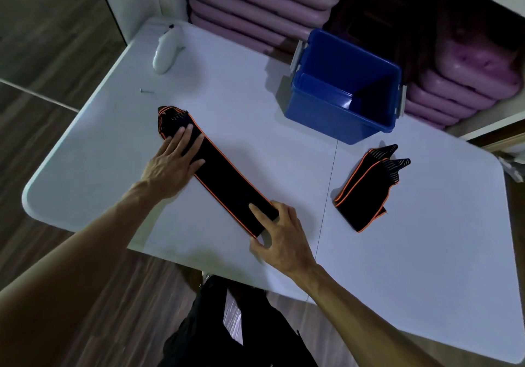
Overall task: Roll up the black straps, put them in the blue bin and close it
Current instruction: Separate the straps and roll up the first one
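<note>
A long black strap (224, 179) with orange edging lies flat and diagonal across the white table (255, 105). My left hand (173, 162) presses flat on its far end, fingers spread. My right hand (281, 236) pinches the strap's near end between thumb and fingers. A folded pile of more black straps (366, 187) lies to the right, untouched. The blue bin (321, 105) stands open at the back of the table, with grey latches on its sides; its inside looks dark. No lid is in view.
A white controller (166, 51) and a small screw (146, 91) lie at the table's back left. Stacked purple cases (261, 5) sit behind the table and to the right of the bin. Wooden floor surrounds the table.
</note>
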Demonstrator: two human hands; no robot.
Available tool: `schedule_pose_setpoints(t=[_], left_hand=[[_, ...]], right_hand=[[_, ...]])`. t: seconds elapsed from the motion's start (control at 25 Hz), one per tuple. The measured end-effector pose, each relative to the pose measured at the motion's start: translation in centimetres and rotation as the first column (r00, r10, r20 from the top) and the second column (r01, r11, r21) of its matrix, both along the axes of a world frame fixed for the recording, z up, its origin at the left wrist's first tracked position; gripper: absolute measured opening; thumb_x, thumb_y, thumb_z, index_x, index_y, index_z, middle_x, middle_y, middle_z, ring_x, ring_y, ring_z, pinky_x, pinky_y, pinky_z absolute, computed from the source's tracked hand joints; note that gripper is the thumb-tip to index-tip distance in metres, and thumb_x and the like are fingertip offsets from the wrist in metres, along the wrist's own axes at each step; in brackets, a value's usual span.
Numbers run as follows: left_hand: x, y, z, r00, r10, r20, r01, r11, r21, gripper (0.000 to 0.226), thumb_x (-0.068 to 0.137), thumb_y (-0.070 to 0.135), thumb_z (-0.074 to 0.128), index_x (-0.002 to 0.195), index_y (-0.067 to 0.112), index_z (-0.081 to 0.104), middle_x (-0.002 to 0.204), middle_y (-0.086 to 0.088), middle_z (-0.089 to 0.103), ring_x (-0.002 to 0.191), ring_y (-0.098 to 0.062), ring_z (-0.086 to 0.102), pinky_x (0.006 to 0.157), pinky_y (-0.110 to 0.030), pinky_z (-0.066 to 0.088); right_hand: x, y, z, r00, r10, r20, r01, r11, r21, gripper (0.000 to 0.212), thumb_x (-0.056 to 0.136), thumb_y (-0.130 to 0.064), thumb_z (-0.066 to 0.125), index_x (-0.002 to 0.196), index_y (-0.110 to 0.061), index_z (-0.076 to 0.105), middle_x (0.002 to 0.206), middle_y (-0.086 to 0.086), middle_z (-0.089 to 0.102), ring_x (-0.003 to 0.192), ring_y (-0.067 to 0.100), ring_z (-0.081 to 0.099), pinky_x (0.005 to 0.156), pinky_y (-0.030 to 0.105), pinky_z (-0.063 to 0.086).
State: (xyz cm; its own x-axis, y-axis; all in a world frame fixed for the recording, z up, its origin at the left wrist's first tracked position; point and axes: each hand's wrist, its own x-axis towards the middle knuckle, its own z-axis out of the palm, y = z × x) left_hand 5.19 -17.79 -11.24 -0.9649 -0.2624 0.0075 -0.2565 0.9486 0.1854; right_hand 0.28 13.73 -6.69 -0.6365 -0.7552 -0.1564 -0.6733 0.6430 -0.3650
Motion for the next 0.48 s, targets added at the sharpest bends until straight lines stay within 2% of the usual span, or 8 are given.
schedule_pose_setpoints(t=[0.12,0.24,0.32,0.4,0.48], left_hand=[[-0.3,-0.2,-0.1,1.0,-0.012,-0.022,0.012,1.0,-0.003,0.063,0.097,0.051,0.021,0.151,0.018,0.021,0.16,-0.012,0.015,0.148,-0.026,0.011,0.119,-0.028,-0.003],[-0.6,-0.2,0.0,0.999,-0.032,-0.038,0.032,0.999,-0.001,0.063,0.097,0.05,0.024,0.149,0.015,0.027,0.158,-0.016,0.019,0.147,-0.029,0.016,0.119,-0.039,0.014],[-0.8,0.3,1.0,0.997,0.004,-0.073,-0.003,1.0,0.016,0.058,0.097,0.044,0.033,0.144,0.01,0.036,0.154,-0.02,0.028,0.143,-0.035,0.026,0.115,-0.045,0.026],[-0.1,2.5,2.5,0.983,0.018,-0.181,-0.011,0.999,0.038,0.045,0.097,0.03,0.043,0.136,0.007,0.047,0.143,-0.022,0.042,0.131,-0.039,0.04,0.105,-0.045,0.037],[2.0,6.4,3.4,0.958,-0.039,-0.285,0.062,0.996,0.07,0.034,0.094,0.018,0.05,0.125,0.008,0.057,0.128,-0.018,0.054,0.116,-0.037,0.051,0.093,-0.043,0.044]], right_hand=[[0.1,0.0,-0.1,1.0,0.004,-0.027,-0.004,1.0,0.006,0.074,0.076,-0.048,0.064,0.145,-0.036,0.041,0.133,0.011,0.046,0.117,0.027,0.044,0.093,0.038,0.051],[0.4,-0.1,0.0,0.998,-0.01,-0.062,0.011,1.0,0.016,0.072,0.076,-0.049,0.064,0.144,-0.037,0.042,0.133,0.011,0.048,0.116,0.027,0.046,0.088,0.038,0.051],[0.5,-0.2,-0.1,0.997,-0.025,-0.07,0.025,1.0,0.009,0.072,0.076,-0.048,0.064,0.143,-0.037,0.043,0.133,0.012,0.048,0.115,0.028,0.046,0.086,0.039,0.052],[0.7,-0.3,-0.1,0.998,-0.028,-0.058,0.027,1.0,-0.005,0.072,0.076,-0.047,0.063,0.144,-0.036,0.042,0.132,0.013,0.048,0.115,0.03,0.046,0.087,0.041,0.052],[0.7,-0.3,0.0,0.999,-0.027,-0.033,0.027,0.999,-0.023,0.073,0.075,-0.047,0.063,0.144,-0.037,0.041,0.131,0.013,0.047,0.114,0.031,0.044,0.088,0.044,0.052]])
